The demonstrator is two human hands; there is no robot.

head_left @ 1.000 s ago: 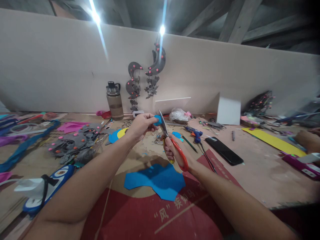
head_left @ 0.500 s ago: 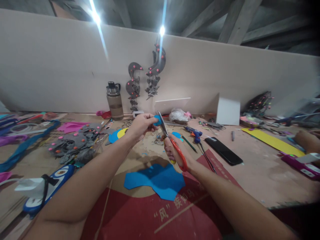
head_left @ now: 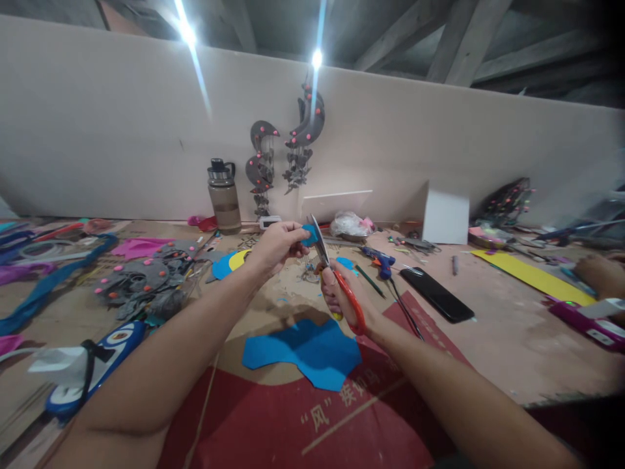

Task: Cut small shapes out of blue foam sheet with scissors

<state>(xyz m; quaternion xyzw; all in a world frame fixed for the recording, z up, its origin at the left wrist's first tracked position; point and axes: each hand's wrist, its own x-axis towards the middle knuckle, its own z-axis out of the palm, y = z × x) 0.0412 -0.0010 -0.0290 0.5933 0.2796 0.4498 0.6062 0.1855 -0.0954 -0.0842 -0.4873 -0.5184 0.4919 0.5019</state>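
Between its fingertips, my left hand [head_left: 279, 246] pinches a small blue felt-like piece [head_left: 309, 235] above the table. My right hand [head_left: 336, 290] is wrapped round the red-handled scissors [head_left: 352, 303], whose blades point up and away, right at the edge of the small piece. Whether the blades are biting into it I cannot tell. Below both hands lies a larger blue sheet [head_left: 305, 355] with an irregular cut outline. A blue and yellow cut shape [head_left: 229, 264] rests beyond my left forearm.
To the right are a blue hot glue gun [head_left: 383, 262], a dark green pencil [head_left: 370, 281] and a black phone [head_left: 437, 295]. A water bottle [head_left: 224, 198] stands by the wall. Grey felt pieces [head_left: 141, 277] lie left. Another person's hand [head_left: 603, 273] shows at far right.
Both hands stay almost in place. The small blue piece has shifted very slightly to the right against the scissor blades. The larger blue sheet has not moved.
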